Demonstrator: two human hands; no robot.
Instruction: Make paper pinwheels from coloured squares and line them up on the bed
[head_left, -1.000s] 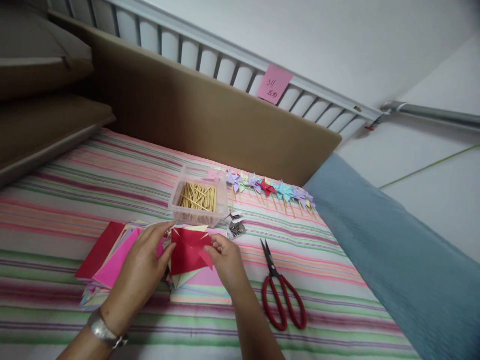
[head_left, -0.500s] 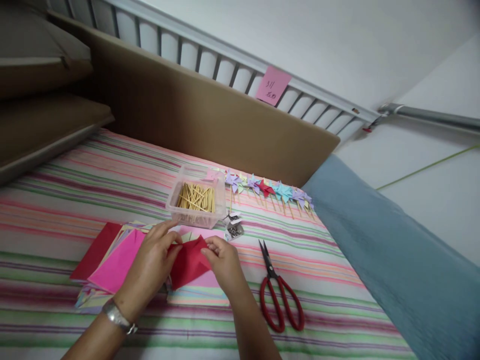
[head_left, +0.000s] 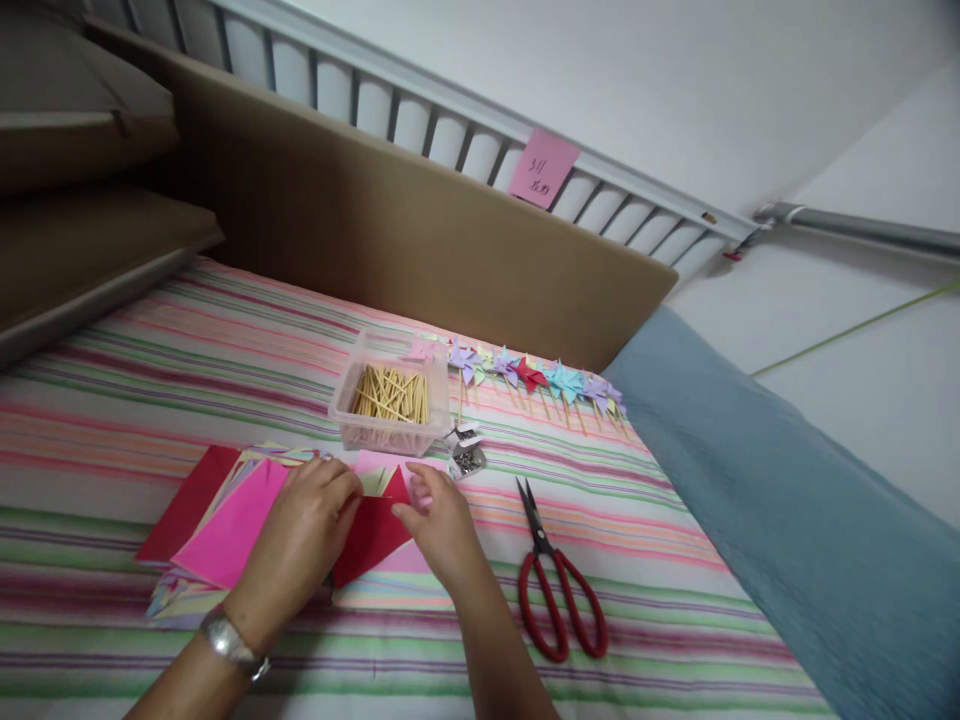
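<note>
A red paper square (head_left: pixel 369 535), folded into a triangle, lies on a pile of coloured sheets (head_left: pixel 397 585). My left hand (head_left: pixel 300 540), with a metal watch at the wrist, presses its curled fingers on the fold's left side. My right hand (head_left: pixel 439 520) pinches the red paper's upper right edge. A second fanned pile of paper (head_left: pixel 217 520), pink and dark red on top, lies under and left of my left hand.
A clear plastic tub of wooden sticks (head_left: pixel 390 400) stands just beyond the hands, with a small packet of pins (head_left: pixel 469 458) beside it. Red-handled scissors (head_left: pixel 559 590) lie to the right. Several finished paper pinwheels (head_left: pixel 536 380) line the cardboard wall. Striped cloth covers the surface.
The red paper went from a flat cut square to a folded triangle, pressed down onto the pile. Both hands lowered and closed in on the fold.
</note>
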